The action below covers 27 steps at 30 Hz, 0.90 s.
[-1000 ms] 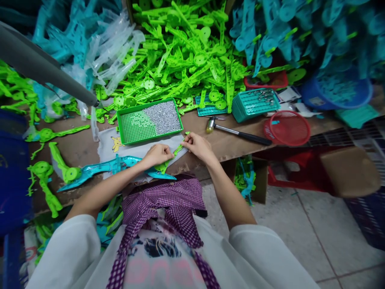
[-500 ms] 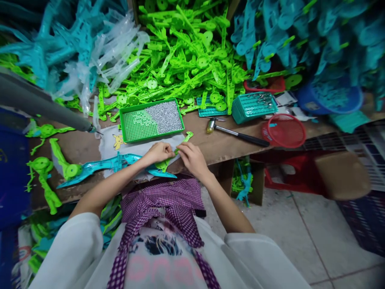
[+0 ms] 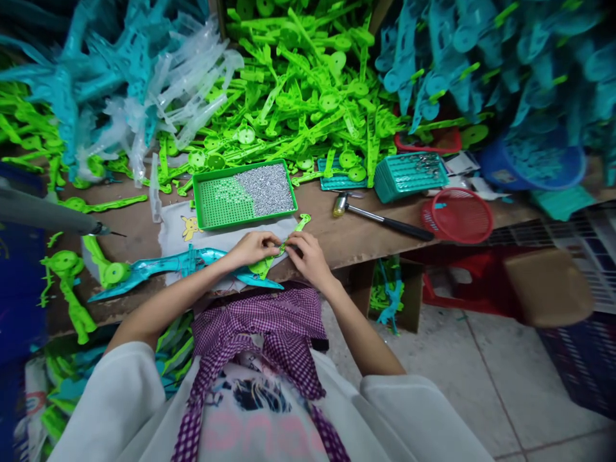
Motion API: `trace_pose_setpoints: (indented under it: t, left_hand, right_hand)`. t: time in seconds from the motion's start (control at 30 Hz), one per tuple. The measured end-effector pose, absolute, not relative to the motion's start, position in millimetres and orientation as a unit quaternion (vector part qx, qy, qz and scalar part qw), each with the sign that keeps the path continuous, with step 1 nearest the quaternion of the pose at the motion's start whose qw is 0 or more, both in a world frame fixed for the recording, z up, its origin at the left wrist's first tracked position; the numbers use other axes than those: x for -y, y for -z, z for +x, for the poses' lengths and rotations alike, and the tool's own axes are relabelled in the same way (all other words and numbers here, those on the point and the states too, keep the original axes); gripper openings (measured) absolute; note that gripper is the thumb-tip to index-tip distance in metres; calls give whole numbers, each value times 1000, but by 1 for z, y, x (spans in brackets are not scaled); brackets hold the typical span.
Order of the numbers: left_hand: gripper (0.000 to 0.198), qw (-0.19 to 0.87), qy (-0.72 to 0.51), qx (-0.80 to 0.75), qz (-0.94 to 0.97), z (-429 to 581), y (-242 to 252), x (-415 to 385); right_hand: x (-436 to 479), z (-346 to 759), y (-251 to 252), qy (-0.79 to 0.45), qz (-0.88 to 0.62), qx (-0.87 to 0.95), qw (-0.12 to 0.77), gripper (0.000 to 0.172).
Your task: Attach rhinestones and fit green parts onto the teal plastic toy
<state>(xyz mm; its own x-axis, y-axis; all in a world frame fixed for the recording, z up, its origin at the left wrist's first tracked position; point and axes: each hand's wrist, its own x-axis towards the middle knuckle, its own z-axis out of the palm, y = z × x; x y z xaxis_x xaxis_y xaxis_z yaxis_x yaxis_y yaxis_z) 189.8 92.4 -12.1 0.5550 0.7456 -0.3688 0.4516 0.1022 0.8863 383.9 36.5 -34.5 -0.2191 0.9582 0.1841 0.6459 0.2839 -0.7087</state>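
A long turquoise plastic part (image 3: 168, 262) lies along the front of the workbench, with a bright green plastic arm (image 3: 302, 222) at its right end. My left hand (image 3: 257, 249) is closed, thumb and forefinger pinched at the green arm's middle. Close beside it, my right hand (image 3: 308, 253) has curled fingertips on the same green arm. Anything small between the fingertips is hidden. Under the parts is a pale cloth (image 3: 174, 232) with a yellow cartoon figure. Behind my hands stands a green perforated tray (image 3: 219, 224) holding many small silver screws (image 3: 269, 186).
An electric screwdriver (image 3: 72, 215) hangs at the left. A hammer (image 3: 380, 218) lies at right, beside a red basket (image 3: 457, 215) and stacked teal trays (image 3: 409, 176). Green parts (image 3: 298, 83) are heaped behind; turquoise parts (image 3: 443, 51) are piled at the back right.
The hanging screwdriver has swung left and downward. My hands stay at the green arm, with only small finger shifts; the right fingers lie slightly differently.
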Motion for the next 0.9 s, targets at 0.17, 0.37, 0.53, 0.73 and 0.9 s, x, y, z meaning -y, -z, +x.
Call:
trace_pose_setpoints:
  t: [0.17,0.37,0.53,0.73,0.9]
  left_hand:
    - [22,603,-117,-448,649,185,8,-92]
    - [21,574,-129,-450,671,185,8,-89]
    - [24,561,-154,-457,673,184,8,-84]
    - [19,501,-175,-484,696,185,6,-76]
    - [21,544,-186,-494,653,185,9,-76]
  right_hand:
    - [-37,385,32,-278,-538,726,325,20]
    - [-40,384,31,-315,-537,704,342,18]
    - [-41,385,33,-324,-539,691,355,15]
    - [-32,382,33,-288,-536,711,353,22]
    - [-22,370,42,-201,-563,725,341,13]
